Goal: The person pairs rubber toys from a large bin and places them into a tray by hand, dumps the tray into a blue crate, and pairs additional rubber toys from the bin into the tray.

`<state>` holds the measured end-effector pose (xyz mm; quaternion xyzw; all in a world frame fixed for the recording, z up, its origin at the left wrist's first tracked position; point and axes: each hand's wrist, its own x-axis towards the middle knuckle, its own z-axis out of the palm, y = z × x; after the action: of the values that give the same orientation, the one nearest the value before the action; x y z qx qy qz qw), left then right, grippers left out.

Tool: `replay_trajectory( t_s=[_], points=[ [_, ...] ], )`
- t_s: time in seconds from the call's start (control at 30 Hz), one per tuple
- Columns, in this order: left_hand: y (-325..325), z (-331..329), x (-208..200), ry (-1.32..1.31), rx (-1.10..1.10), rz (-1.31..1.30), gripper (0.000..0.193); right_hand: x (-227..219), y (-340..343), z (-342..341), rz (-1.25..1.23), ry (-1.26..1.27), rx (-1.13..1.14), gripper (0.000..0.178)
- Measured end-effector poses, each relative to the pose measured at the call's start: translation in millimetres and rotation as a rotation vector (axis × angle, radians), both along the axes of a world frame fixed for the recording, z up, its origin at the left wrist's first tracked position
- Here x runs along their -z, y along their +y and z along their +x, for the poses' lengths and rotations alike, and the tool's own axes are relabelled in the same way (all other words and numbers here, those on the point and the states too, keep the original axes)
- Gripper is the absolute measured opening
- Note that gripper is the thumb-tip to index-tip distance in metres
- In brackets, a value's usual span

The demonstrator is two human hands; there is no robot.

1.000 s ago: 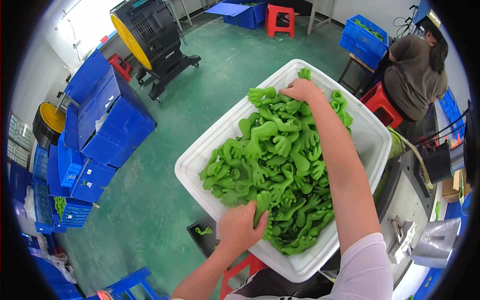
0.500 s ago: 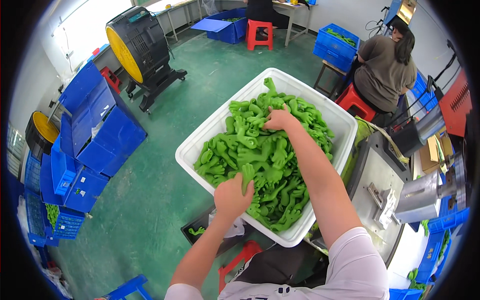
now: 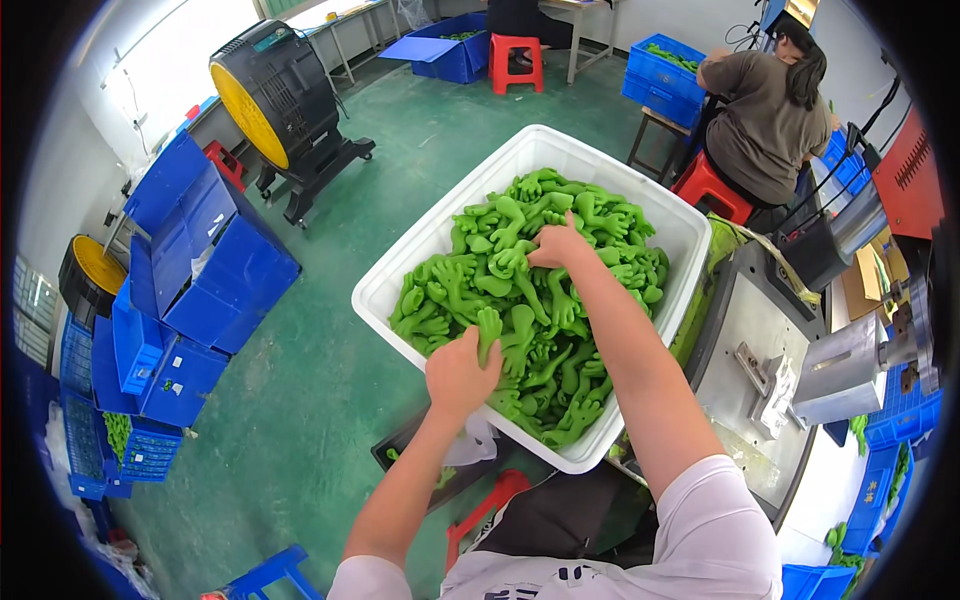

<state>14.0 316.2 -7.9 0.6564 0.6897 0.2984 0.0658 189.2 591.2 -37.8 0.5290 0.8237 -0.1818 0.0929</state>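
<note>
A white plastic tub [image 3: 690, 235] in front of me holds a heap of soft green toy arms [image 3: 535, 395] with moulded fingers. My left hand [image 3: 460, 378] is closed around one green toy arm [image 3: 488, 328] at the tub's near left side, and its fingered end sticks up out of my fist. Farther in, my right hand [image 3: 562, 245] reaches into the heap, its fingers bent around a green toy arm [image 3: 510, 260]; the fingertips are partly hidden among the pieces.
At right stands a machine with a metal plate [image 3: 740, 350] and cylinder [image 3: 838, 385]. A person in a brown shirt [image 3: 765, 120] sits beyond it beside stacked blue crates [image 3: 660, 85]. Left are a large fan [image 3: 285, 105] and blue boxes [image 3: 225, 280]. A dark tray [image 3: 460, 485] lies below the tub.
My right hand has shifted slightly down in the heap, and its fingers are more bent. The upright piece near it has gone from sight. My left hand keeps its toy arm, slightly raised.
</note>
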Motion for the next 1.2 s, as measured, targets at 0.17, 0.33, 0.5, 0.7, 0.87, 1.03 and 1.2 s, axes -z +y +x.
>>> replay_trajectory(
  t_s=[0.17, 0.33, 0.5, 0.7, 0.87, 1.03, 1.2],
  points=[
    [5.4, 1.5, -0.5, -0.001, -0.012, 0.008, 0.034, 12.8, 7.3, 1.4, 0.045, 0.05, 0.093, 0.06],
    [4.8, -0.5, 2.3, -0.006, -0.009, 0.002, 0.034, 19.4, 14.7, -1.4, 0.017, 0.043, 0.098, 0.06],
    [5.1, -1.5, 3.5, -0.013, 0.004, 0.02, 0.034, 28.7, 15.4, 0.2, 0.016, 0.046, 0.104, 0.064],
    [2.3, -3.6, 2.5, -0.037, 0.006, 0.035, 0.034, 26.0, 12.9, -2.9, -0.018, 0.038, 0.095, 0.065],
    [2.8, -3.2, 1.3, -0.044, 0.003, 0.045, 0.034, 15.7, 6.8, -1.1, -0.047, -0.029, -0.003, 0.066],
    [0.7, -4.9, 1.4, -0.056, -0.002, 0.027, 0.033, 23.9, -38.5, 1.9, 0.097, 0.134, -0.09, 0.058],
    [1.2, -4.3, 6.1, -0.042, -0.019, 0.024, 0.033, 15.3, -62.9, 21.6, 0.093, 0.216, -0.106, 0.053]
  ],
)
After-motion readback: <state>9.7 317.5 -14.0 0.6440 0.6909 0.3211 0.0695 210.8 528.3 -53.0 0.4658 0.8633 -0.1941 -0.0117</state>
